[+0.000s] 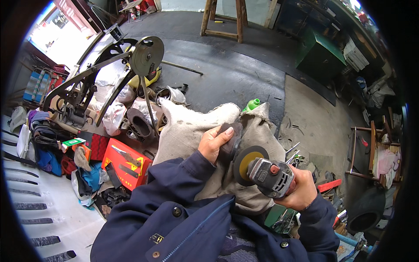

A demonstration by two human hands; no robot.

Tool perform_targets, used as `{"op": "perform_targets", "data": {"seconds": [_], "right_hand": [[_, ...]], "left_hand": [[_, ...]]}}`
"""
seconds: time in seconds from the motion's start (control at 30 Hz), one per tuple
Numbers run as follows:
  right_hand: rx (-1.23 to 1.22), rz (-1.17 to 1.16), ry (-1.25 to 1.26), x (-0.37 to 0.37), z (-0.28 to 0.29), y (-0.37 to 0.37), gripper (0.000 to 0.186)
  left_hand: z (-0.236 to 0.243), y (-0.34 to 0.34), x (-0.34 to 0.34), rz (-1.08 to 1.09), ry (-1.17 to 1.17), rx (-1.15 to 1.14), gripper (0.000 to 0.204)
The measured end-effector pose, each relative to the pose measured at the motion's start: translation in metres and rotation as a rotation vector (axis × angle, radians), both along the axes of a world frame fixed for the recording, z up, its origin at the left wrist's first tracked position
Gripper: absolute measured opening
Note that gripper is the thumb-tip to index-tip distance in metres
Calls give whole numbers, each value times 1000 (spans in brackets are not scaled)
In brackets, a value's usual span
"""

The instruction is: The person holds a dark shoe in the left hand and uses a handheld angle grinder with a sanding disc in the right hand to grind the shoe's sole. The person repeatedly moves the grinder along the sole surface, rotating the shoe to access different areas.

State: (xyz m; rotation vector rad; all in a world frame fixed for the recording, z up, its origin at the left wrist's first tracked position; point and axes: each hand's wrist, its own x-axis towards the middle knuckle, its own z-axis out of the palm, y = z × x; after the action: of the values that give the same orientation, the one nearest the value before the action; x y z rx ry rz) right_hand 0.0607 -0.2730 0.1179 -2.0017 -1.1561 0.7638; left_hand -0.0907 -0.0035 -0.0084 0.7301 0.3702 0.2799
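Your left grip [211, 146] is closed on dark piece [230, 142], probably light, stiffish: take thumb-side edge; right grip [303, 188] wraps heavy-looking grinder [271, 177], disc [243, 164] left of it

With my left hand [210, 145] I am gripping a dark piece [231, 139] above the beige cloth [183, 136] that is covering my lap. My right hand [301, 187] is grasping an angle grinder [273, 177], whose disc [245, 160] is sitting right by the piece, contact being unclear. A red box [117, 159] is lying to my left; a green bottle [252, 105] is showing beyond the cloth.
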Motion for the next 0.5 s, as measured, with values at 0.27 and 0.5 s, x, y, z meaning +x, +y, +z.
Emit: {"op": "perform_targets", "data": {"seconds": [0.27, 0.5], "right_hand": [[-101, 107, -125, 5, 10, 21, 61], [-141, 105, -1, 11, 6, 24, 58]], "left_hand": [[-8, 4, -1, -42, -26, 5, 37], [-15, 6, -2, -65, -45, -11, 37]]}}
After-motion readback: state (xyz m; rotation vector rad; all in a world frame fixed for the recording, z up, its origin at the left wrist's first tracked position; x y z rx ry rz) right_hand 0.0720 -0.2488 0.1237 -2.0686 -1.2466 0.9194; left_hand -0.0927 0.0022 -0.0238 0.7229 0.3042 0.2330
